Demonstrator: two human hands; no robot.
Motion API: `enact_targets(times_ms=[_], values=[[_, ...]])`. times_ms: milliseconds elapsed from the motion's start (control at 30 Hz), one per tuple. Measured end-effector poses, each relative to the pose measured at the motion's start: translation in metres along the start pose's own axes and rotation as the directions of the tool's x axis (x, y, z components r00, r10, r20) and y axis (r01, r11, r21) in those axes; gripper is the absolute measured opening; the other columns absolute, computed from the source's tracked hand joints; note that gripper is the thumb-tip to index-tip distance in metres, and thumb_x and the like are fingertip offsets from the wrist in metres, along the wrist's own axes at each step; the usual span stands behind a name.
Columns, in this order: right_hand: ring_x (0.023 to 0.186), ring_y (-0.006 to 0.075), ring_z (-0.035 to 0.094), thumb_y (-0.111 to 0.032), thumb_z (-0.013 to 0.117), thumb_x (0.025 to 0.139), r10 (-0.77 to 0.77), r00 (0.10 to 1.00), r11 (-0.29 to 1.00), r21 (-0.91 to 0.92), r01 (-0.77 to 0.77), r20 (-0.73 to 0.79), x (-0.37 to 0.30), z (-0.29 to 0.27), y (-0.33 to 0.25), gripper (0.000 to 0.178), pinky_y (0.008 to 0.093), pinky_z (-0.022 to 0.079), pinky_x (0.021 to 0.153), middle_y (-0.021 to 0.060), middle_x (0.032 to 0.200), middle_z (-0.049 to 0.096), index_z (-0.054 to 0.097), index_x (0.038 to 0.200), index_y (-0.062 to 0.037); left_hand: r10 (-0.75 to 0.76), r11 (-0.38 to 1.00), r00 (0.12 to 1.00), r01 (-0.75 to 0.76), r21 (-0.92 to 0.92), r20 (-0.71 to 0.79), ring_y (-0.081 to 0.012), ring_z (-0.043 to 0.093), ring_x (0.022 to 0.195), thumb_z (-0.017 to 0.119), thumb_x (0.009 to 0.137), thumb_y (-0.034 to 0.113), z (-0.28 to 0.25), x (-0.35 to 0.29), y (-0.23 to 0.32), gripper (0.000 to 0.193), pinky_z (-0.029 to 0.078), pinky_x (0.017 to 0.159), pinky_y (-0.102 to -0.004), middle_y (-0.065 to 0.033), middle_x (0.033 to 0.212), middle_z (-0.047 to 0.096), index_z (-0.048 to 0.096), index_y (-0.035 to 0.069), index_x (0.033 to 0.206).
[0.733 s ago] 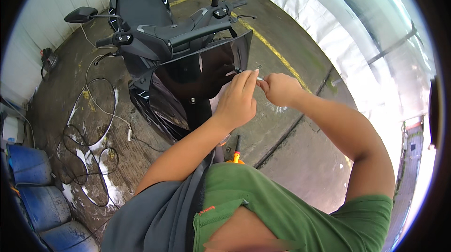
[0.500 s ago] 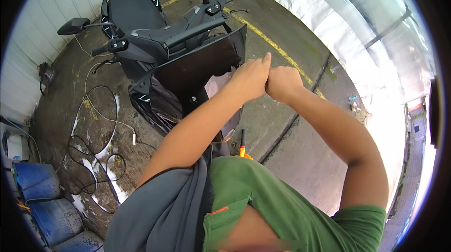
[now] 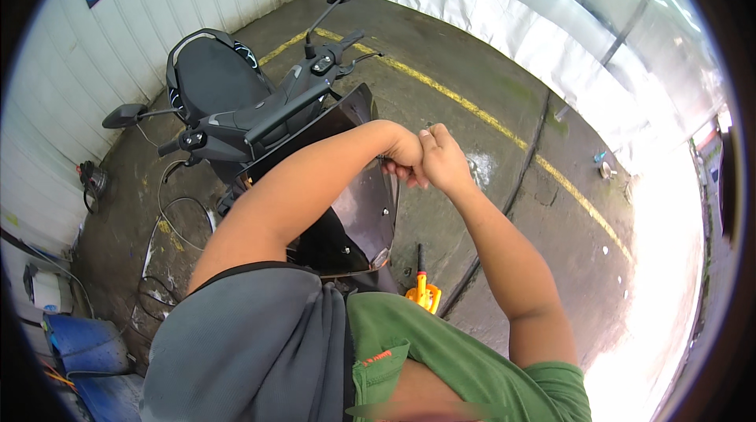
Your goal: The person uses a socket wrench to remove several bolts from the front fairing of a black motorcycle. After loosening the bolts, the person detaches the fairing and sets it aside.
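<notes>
My left hand [image 3: 405, 153] and my right hand [image 3: 446, 161] press together in front of a dark grey scooter [image 3: 260, 119]. Both are closed, the left with its fingers curled underneath and the right with its fingers folded over beside it. Whatever lies between them, if anything, is hidden. Just behind and below the left hand is the scooter's glossy dark front panel [image 3: 366, 201], partly covered by my left forearm. A white foamy patch [image 3: 479, 170] shows on the floor beside the right hand.
An orange tool with a black nozzle [image 3: 425, 293] stands near the scooter's front. Dark cables [image 3: 161, 292] and blue drums [image 3: 87, 343] are at the lower left. White corrugated wall [image 3: 205, 1] bounds the left, pale sheeting [image 3: 504, 36] the far right. Yellow lines [image 3: 472, 111] mark the floor.
My view has shifted, so more of the front panel and the orange tool show. My hands have turned against each other, and the left fingers now show underneath, with the left elbow raised.
</notes>
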State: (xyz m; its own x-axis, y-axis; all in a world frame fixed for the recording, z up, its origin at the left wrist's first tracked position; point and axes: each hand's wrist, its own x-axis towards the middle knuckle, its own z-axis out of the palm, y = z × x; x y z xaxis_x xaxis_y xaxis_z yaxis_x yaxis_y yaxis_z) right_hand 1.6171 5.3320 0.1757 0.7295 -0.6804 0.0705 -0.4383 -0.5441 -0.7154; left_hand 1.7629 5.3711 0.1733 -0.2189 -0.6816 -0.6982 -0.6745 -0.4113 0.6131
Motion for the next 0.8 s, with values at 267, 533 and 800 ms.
enact_targets(times_ms=[267,533,800], values=[[0.072,0.0354,0.066,-0.014,0.054,0.092,-0.655,0.756,0.73,-0.267,0.629,-0.006,0.0,-0.005,0.014,0.018,0.0479,0.049,0.062,0.0153,0.072,0.064,0.05,0.107,-0.0069,0.266,0.907,0.559,0.131,0.4,-0.785,-0.0377,0.068,0.075,0.057,0.081,0.023,0.058,-0.013,-0.01,0.022,0.054,0.068,-0.047,-0.0189,0.079,0.069,0.067,0.003,0.081],[0.049,0.0283,0.053,-0.017,0.059,0.091,-0.864,0.491,0.503,-0.202,0.84,-0.109,0.009,-0.01,0.012,0.017,0.0383,0.044,0.051,0.0093,0.062,0.057,0.053,0.102,-0.0066,0.342,0.934,0.003,0.108,0.34,-0.94,-0.0325,0.069,0.067,0.067,0.075,0.03,0.083,0.008,-0.006,0.022,0.054,0.063,-0.0429,-0.0134,0.07,0.069,0.066,0.008,0.074],[0.041,0.0119,0.035,-0.034,0.049,0.1,0.157,0.659,0.837,0.254,-0.484,0.736,0.024,-0.026,0.007,0.033,0.0322,0.034,0.043,-0.0002,0.055,0.042,0.058,0.091,-0.0034,0.077,0.992,0.884,-0.022,0.124,-0.462,-0.0208,0.068,0.077,0.081,0.067,0.008,0.02,-0.027,-0.009,0.039,0.053,0.069,-0.0362,-0.0094,0.084,0.07,0.067,0.003,0.102]])
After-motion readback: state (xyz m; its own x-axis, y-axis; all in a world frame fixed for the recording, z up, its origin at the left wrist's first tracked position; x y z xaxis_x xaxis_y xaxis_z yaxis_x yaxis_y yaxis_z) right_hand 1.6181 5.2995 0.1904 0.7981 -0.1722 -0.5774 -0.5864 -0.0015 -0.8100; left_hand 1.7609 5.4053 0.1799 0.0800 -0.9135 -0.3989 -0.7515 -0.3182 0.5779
